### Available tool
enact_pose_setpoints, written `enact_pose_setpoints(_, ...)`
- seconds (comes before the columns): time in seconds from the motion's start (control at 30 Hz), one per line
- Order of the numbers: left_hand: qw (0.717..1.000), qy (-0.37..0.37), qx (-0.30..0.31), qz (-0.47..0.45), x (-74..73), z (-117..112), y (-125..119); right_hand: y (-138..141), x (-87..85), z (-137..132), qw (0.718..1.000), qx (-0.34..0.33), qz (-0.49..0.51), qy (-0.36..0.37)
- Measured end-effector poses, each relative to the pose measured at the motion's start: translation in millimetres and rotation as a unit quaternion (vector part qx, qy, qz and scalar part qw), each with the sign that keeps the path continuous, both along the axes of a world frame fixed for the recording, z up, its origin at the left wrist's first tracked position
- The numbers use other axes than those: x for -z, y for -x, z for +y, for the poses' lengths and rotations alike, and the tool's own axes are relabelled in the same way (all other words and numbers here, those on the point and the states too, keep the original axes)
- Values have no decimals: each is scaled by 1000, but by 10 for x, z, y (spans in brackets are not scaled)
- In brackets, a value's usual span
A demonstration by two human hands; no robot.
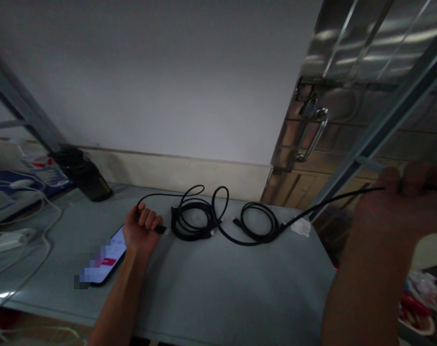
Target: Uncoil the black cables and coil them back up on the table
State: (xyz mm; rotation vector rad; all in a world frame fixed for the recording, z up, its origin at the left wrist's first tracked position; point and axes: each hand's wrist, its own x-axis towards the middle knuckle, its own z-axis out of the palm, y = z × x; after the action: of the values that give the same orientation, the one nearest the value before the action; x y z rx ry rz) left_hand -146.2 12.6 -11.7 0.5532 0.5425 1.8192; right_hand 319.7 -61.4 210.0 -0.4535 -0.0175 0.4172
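Observation:
A black cable (pixel 232 240) runs in loose loops across the grey tabletop (pixel 240 293). My left hand (pixel 144 225) is closed around one end of it, and a dark plug pokes out past the little-finger side. Raised at the far right, my right hand (pixel 413 197) grips another stretch of the same cable, which slants up from the table. Between my hands lie a coiled black cable bundle (pixel 194 235) and a smaller black coil (pixel 259 235). A phone (pixel 106 259) with its screen lit rests beside my left wrist.
On the left stand a black bottle (pixel 83 175) and a clear plastic bottle (pixel 45 166), near a white power adapter (pixel 11 240) and white cords. A small white item (pixel 300 226) sits at the right table edge. Metal posts (pixel 380 115) flank the table; behind is a padlocked metal door (pixel 333 129).

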Motion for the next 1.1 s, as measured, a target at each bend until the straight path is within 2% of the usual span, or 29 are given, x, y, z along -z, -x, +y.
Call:
enact_pose_setpoints(0.1,999,8,33,-13,10,-13,44,-22,46,31,981,0,-165,-100)
enact_pose_setpoints(0.17,997,12,70,-19,17,-19,35,55,65,87,971,-15,-205,-122)
enact_pose_setpoints(0.27,989,31,144,-8,16,-32,-32,348,103,223,959,-30,-249,-131)
enact_pose_setpoints(0.37,971,50,231,30,6,-56,-125,769,221,396,935,-110,-319,-113)
enact_pose_setpoints(0.43,957,51,280,57,0,-76,-172,1038,354,498,892,-210,-390,-90)
enact_pose_setpoints(0.47,950,50,302,67,0,-86,-187,1153,431,536,856,-268,-437,-70)
enact_pose_setpoints(0.5,942,50,322,75,1,-97,-197,1253,510,564,808,-320,-493,-45)
enact_pose_setpoints(0.6,915,63,387,98,21,-124,-198,1467,730,589,615,-412,-672,31)
enact_pose_setpoints(0.7,883,86,446,116,57,-138,-189,1611,897,566,433,-455,-777,43)
enact_pose_setpoints(0.77,869,93,471,120,76,-137,-192,1702,994,544,339,-483,-807,38)
enact_pose_setpoints(0.83,866,95,476,122,82,-133,-203,1794,1089,517,255,-511,-818,63)
enact_pose_setpoints(0.93,877,102,455,117,67,-135,-225,1919,1206,457,119,-617,-766,135)
enact_pose_setpoints(0.97,882,104,444,115,61,-137,-230,1951,1228,434,85,-656,-735,148)
enact_pose_setpoints(1.0,888,106,433,114,56,-140,-234,1975,1238,412,69,-683,-711,152)
enact_pose_setpoints(1.03,893,108,422,113,54,-142,-237,1990,1235,393,68,-696,-699,151)
enact_pose_setpoints(1.1,903,109,400,111,59,-138,-243,1993,1193,365,95,-684,-710,136)
